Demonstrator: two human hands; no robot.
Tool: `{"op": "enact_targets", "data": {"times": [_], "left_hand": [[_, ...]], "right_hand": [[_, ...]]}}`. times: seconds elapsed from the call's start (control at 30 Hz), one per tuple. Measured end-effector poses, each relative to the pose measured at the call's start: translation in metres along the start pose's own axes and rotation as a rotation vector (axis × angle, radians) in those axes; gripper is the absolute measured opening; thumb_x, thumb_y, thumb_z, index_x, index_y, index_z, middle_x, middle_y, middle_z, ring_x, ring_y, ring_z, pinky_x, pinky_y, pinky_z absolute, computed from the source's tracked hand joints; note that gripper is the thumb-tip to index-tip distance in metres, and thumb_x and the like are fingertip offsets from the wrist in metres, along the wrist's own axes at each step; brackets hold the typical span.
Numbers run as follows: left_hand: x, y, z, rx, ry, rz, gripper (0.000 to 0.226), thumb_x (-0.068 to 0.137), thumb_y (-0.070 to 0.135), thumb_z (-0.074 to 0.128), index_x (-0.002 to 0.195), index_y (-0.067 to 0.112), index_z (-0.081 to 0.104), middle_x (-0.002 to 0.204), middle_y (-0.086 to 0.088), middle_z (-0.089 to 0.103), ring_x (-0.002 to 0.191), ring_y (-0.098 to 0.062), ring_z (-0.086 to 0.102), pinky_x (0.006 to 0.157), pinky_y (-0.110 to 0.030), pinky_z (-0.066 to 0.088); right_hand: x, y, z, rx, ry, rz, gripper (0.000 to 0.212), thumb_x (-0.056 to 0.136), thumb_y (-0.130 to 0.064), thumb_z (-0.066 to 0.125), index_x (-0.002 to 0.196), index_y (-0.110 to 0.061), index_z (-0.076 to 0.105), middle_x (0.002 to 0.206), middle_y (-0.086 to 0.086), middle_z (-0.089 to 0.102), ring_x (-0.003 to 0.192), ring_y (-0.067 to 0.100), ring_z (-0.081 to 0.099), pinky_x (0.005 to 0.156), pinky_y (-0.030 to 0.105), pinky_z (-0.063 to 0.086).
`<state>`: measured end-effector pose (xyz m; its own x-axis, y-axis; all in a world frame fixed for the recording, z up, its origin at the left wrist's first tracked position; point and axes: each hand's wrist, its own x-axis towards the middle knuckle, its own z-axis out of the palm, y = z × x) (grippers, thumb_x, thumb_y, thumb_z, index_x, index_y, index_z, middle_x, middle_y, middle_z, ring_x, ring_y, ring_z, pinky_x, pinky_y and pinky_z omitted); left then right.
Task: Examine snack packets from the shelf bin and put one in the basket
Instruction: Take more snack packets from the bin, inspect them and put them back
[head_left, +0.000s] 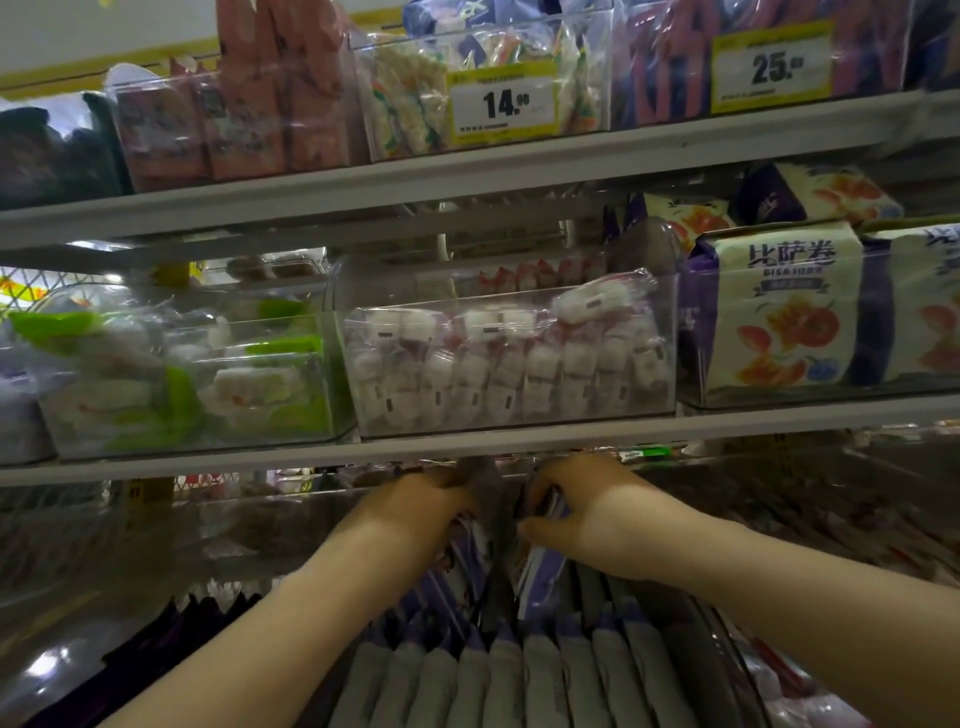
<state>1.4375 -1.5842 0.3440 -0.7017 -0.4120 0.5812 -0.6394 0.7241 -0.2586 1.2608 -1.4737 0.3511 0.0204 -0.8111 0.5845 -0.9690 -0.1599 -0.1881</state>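
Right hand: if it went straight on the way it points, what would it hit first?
Probably the raised grey packet between the hands; the right hand points left and inward, toward it. The left hand lies just beyond. Depth is unclear.

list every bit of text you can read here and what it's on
"14." on the middle yellow price tag, top shelf; small digits blurred.
"25." on the right yellow price tag; small digits blurred.
"比萨卷" on the cream-and-purple packet; smaller print unreadable.
Everything else is too blurred.

Packets (498, 670) dim, print unreadable
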Motion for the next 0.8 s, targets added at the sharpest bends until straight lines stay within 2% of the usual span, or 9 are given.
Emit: {"op": "enact_targets", "data": {"times": [0.1, 0.2, 0.23, 0.37, 0.43, 0.5, 0.57, 0.7, 0.8], "left_hand": [[-0.014, -0.008, 0.003, -0.081, 0.226, 0.066, 0.032, 0.089, 0.010, 0.066, 0.121, 0.018, 0.068, 0.139, -0.008, 0.055, 0.122, -0.030, 0.057, 0.098, -0.041, 0.048], [-0.027, -0.007, 0.011, -0.099, 0.410, 0.154, 0.036, 0.063, -0.004, 0.086, 0.095, 0.008, 0.075, 0.112, -0.018, 0.070, 0.091, -0.036, 0.071, 0.064, -0.047, 0.060], [-0.029, -0.005, 0.013, -0.106, 0.444, 0.161, 0.038, 0.059, -0.005, 0.087, 0.092, 0.009, 0.075, 0.110, -0.018, 0.070, 0.089, -0.036, 0.072, 0.059, -0.047, 0.060], [-0.031, -0.003, 0.014, -0.215, 0.494, 0.125, 0.034, 0.066, -0.005, 0.083, 0.095, 0.009, 0.075, 0.116, -0.019, 0.068, 0.094, -0.039, 0.070, 0.067, -0.049, 0.060], [-0.031, -0.004, 0.013, -0.258, 0.491, 0.072, 0.030, 0.073, -0.002, 0.079, 0.101, 0.010, 0.075, 0.124, -0.018, 0.064, 0.102, -0.039, 0.067, 0.075, -0.051, 0.059], [-0.032, -0.005, 0.015, -0.267, 0.458, 0.035, 0.028, 0.082, 0.003, 0.073, 0.109, 0.012, 0.073, 0.135, -0.014, 0.058, 0.113, -0.036, 0.062, 0.085, -0.049, 0.055], [-0.033, -0.005, 0.014, -0.287, 0.455, 0.011, 0.029, 0.085, 0.007, 0.070, 0.113, 0.014, 0.072, 0.138, -0.011, 0.055, 0.118, -0.033, 0.059, 0.089, -0.046, 0.053], [-0.034, -0.004, 0.014, -0.285, 0.498, 0.022, 0.031, 0.075, 0.000, 0.078, 0.102, 0.013, 0.075, 0.126, -0.016, 0.063, 0.103, -0.038, 0.066, 0.077, -0.049, 0.058], [-0.035, -0.003, 0.014, -0.282, 0.508, 0.011, 0.028, 0.081, 0.004, 0.073, 0.108, 0.013, 0.074, 0.133, -0.014, 0.060, 0.109, -0.037, 0.063, 0.083, -0.047, 0.056]], "right_hand": [[0.010, -0.009, 0.012, 0.013, -0.094, -0.002, 0.014, 0.084, -0.033, 0.065, 0.085, -0.019, 0.068, 0.089, 0.001, 0.067, 0.080, 0.013, 0.062, 0.060, 0.019, 0.046], [0.021, -0.016, 0.020, -0.064, -0.106, -0.014, 0.024, 0.084, -0.026, 0.062, 0.063, -0.026, 0.051, 0.068, -0.007, 0.053, 0.070, 0.013, 0.054, 0.054, 0.019, 0.040], [0.026, -0.018, 0.021, -0.069, -0.104, -0.016, 0.027, 0.083, -0.024, 0.062, 0.061, -0.026, 0.046, 0.066, -0.009, 0.048, 0.069, 0.012, 0.050, 0.055, 0.018, 0.037], [0.040, -0.021, 0.034, -0.101, -0.116, -0.029, 0.022, 0.082, -0.024, 0.063, 0.069, -0.026, 0.044, 0.068, -0.006, 0.047, 0.079, 0.018, 0.051, 0.066, 0.022, 0.037], [0.043, -0.020, 0.042, -0.070, -0.186, -0.053, 0.010, 0.086, -0.028, 0.063, 0.093, -0.022, 0.060, 0.091, 0.002, 0.063, 0.092, 0.022, 0.059, 0.072, 0.023, 0.038], [0.042, -0.017, 0.044, -0.050, -0.223, -0.079, 0.031, 0.089, -0.029, 0.062, 0.117, -0.017, 0.060, 0.116, 0.006, 0.064, 0.103, 0.019, 0.059, 0.079, 0.022, 0.040], [0.040, -0.012, 0.044, -0.035, -0.190, -0.122, 0.039, 0.090, -0.028, 0.062, 0.127, -0.016, 0.056, 0.126, 0.003, 0.060, 0.112, 0.016, 0.056, 0.089, 0.025, 0.044], [0.034, -0.006, 0.057, -0.108, -0.135, -0.167, 0.042, 0.087, -0.033, 0.067, 0.126, -0.021, 0.058, 0.125, 0.001, 0.063, 0.115, 0.019, 0.059, 0.095, 0.031, 0.048], [0.029, -0.008, 0.064, -0.191, -0.074, -0.184, 0.054, 0.081, -0.039, 0.074, 0.129, -0.023, 0.056, 0.130, 0.000, 0.060, 0.117, 0.019, 0.057, 0.096, 0.031, 0.048]]}}
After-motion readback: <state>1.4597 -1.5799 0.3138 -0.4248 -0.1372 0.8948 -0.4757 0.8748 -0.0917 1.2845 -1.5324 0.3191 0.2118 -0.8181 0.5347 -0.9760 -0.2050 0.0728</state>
